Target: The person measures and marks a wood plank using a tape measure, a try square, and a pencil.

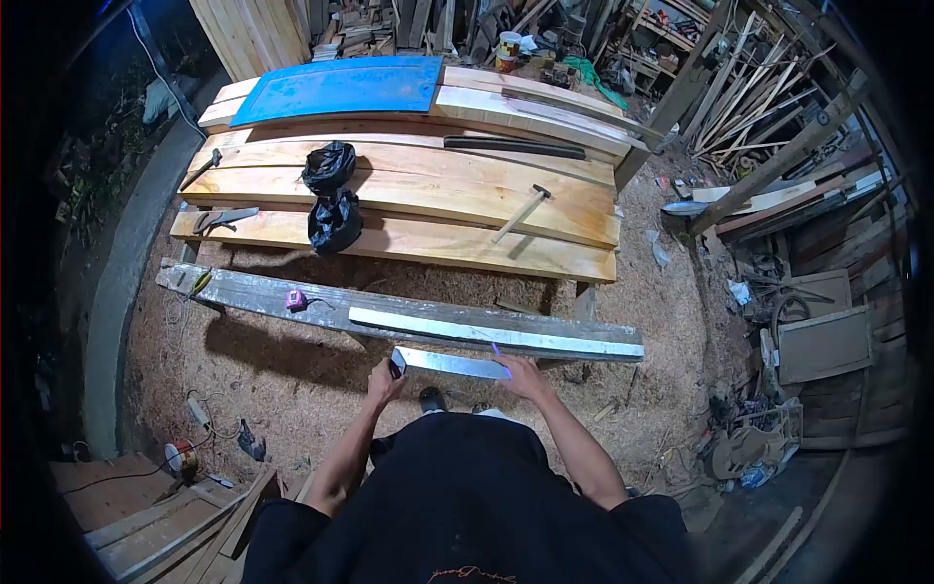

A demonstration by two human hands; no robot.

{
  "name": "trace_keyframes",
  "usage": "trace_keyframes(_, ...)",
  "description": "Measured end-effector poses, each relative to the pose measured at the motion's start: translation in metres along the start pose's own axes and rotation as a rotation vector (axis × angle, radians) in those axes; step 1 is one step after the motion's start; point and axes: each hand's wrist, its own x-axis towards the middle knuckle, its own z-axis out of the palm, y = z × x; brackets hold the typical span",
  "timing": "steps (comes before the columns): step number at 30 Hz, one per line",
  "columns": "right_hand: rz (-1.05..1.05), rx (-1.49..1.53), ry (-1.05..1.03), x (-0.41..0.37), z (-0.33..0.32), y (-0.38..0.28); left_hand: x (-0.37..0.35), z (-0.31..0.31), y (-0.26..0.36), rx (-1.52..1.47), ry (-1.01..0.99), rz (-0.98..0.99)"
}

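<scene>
A try square with a broad silver blade is held level in front of my body. My left hand is closed round its dark stock at the left end. At the blade's other end, my right hand grips a thin purple pencil and touches the metal. Just beyond both hands, a long white-faced wood strip lies along a weathered grey plank. A pink tape measure sits on that plank to the left, with a small yellow-and-black tool farther left.
Behind the plank, thick pale boards carry two black plastic bags, a hammer, a handsaw, another hammer and a blue panel. Sawdust covers the floor. A power tool and cords lie at lower left.
</scene>
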Motion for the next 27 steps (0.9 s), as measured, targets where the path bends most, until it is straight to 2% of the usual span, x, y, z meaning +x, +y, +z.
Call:
trace_keyframes(4,0.049,0.031,0.066,-0.003,-0.009,-0.006,0.016,-0.008,-0.008,-0.019,-0.069,-0.015)
trace_keyframes(6,0.026,0.001,0.096,0.004,-0.008,-0.006,0.024,-0.012,-0.008,-0.041,-0.003,0.082)
trace_keyframes(9,-0.013,-0.107,0.178,0.009,0.003,-0.002,0.028,-0.014,-0.003,0.011,0.005,-0.006)
trace_keyframes(12,-0.027,-0.121,0.168,0.020,0.014,-0.003,0.022,-0.021,-0.004,0.046,0.033,-0.062)
trace_keyframes(14,-0.050,-0.091,0.136,0.028,0.023,-0.006,0.010,-0.025,-0.009,0.030,0.106,-0.131)
trace_keyframes(18,-0.040,-0.045,0.023,0.038,0.013,-0.042,-0.022,-0.023,-0.033,-0.006,0.111,-0.308)
trace_keyframes(24,-0.218,-0.047,-0.089,0.084,0.040,-0.050,-0.047,-0.047,-0.038,-0.005,0.237,-0.371)
trace_keyframes(27,-0.294,-0.043,-0.001,0.110,0.039,-0.069,-0.034,-0.064,-0.045,-0.039,0.200,-0.507)
